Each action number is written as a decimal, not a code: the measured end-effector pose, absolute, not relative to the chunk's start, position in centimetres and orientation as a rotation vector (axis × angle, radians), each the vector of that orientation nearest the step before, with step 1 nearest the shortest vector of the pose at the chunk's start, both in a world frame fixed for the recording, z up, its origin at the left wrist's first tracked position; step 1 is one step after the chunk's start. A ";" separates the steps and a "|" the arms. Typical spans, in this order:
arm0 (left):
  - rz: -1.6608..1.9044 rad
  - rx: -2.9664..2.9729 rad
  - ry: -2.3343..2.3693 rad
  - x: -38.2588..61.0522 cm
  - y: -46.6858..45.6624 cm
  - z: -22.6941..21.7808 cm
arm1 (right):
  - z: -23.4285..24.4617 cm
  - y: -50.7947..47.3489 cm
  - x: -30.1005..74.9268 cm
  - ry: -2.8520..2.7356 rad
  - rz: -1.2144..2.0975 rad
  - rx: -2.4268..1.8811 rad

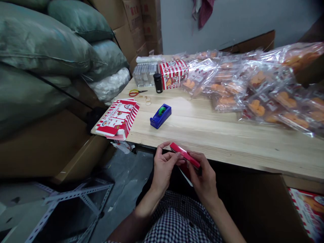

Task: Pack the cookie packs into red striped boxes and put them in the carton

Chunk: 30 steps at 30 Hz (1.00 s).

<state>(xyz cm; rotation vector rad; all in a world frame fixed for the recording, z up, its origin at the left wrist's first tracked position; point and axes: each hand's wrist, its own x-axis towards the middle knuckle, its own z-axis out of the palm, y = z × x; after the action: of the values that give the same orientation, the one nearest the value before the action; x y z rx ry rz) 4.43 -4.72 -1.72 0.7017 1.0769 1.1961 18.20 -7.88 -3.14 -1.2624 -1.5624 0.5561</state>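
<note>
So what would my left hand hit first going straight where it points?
The red carton that your left hand is touching; past it, probably the table edge, though depth is unclear.

Folded carton [184, 156]: red. Stack of flat cartons [118, 118] and assembled box [173, 73]: red-and-white stripes. Tape dispenser [160, 115]: blue, with a green roll. Bottle [158, 83]: black. Scissors [135, 92]: red and yellow handles. Bags [255, 91]: clear, with orange contents. Counter [215, 131]: pale wood grain. Garment [182, 219]: black-and-white check. Sacks [37, 44]: grey-green. Hanging cloth [205, 10]: red check.
</note>
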 end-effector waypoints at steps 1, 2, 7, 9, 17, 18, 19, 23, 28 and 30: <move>1.197 0.699 1.081 4.5 -4.7 -1.9 | -3.1 -7.8 18.3 -1.618 0.535 -1.249; 1.197 0.695 1.080 4.6 -4.8 -2.1 | -3.1 -7.8 18.5 -1.681 0.518 -1.232; 1.189 0.680 1.065 4.9 -4.9 -2.4 | -3.1 -7.2 19.3 -1.800 0.568 -1.196; 1.163 0.694 1.072 4.9 -4.7 -2.5 | -3.1 -6.9 19.5 -1.776 0.633 -1.216; 1.093 1.129 1.324 4.0 -4.2 -4.0 | -1.6 -6.9 20.4 -1.648 0.733 -1.219; 1.091 1.195 1.359 3.9 -4.1 -4.2 | -1.2 -7.0 20.6 -1.612 0.753 -1.221; 1.092 1.260 1.390 3.7 -4.0 -4.2 | -0.8 -7.0 21.0 -1.575 0.782 -1.222; 1.083 1.504 1.354 2.6 -3.0 -3.6 | -0.6 -6.4 22.9 -1.401 0.966 -1.206; 0.792 1.456 1.056 1.7 -2.5 -1.8 | -2.4 -5.3 24.9 -1.023 1.077 -1.192; 0.728 1.442 1.042 1.7 -2.4 -1.5 | -3.2 -4.9 25.1 -0.914 1.088 -1.200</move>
<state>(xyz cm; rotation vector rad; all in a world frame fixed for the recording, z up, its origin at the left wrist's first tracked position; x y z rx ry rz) 1.74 -2.39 -1.46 1.4423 1.0421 0.7281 25.15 -4.88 -3.16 -1.1996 -0.9140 1.0885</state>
